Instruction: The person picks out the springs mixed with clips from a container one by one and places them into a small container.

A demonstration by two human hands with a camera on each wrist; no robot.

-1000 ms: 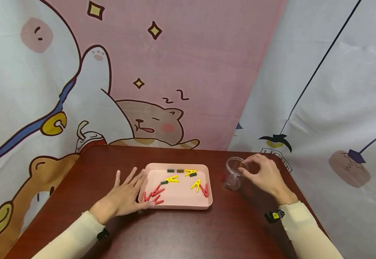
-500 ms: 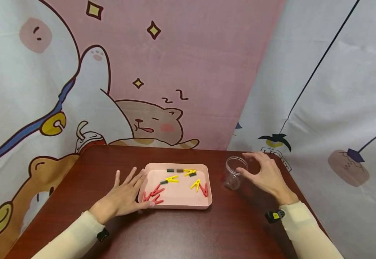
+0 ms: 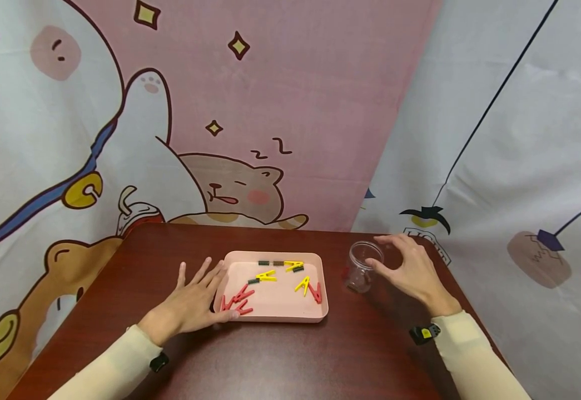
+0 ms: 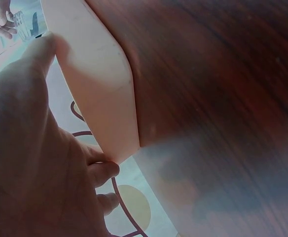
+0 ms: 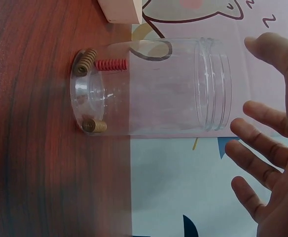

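My left hand [image 3: 187, 305] rests on the left side of a pink tray [image 3: 280, 305], fingers spread and thumb at its front edge. In the tray lie yellow V-shaped clips [image 3: 266, 276], red V-shaped clips [image 3: 316, 293] and dark coil springs [image 3: 263, 263]. Right of it, a clear jar [image 3: 359, 272] stands upright and lidless. Two brown springs [image 5: 86, 61] and a red spring [image 5: 111, 64] are at its bottom. Beside the jar's mouth my right hand [image 3: 412, 275] hovers with fingers apart, holding nothing; the right wrist view shows a gap between fingertips and rim.
The dark wooden table [image 3: 280, 361] carries tray and jar. Behind it hangs a cartoon-printed cloth [image 3: 310, 111], close to the table's back edge. Another grey-white stretch of cloth [image 3: 515, 166] flanks the right side.
My right thumb and fingers, close together with a small brownish thing over the jar's mouth a second ago, have parted and let it go. My left hand has stayed on the tray.
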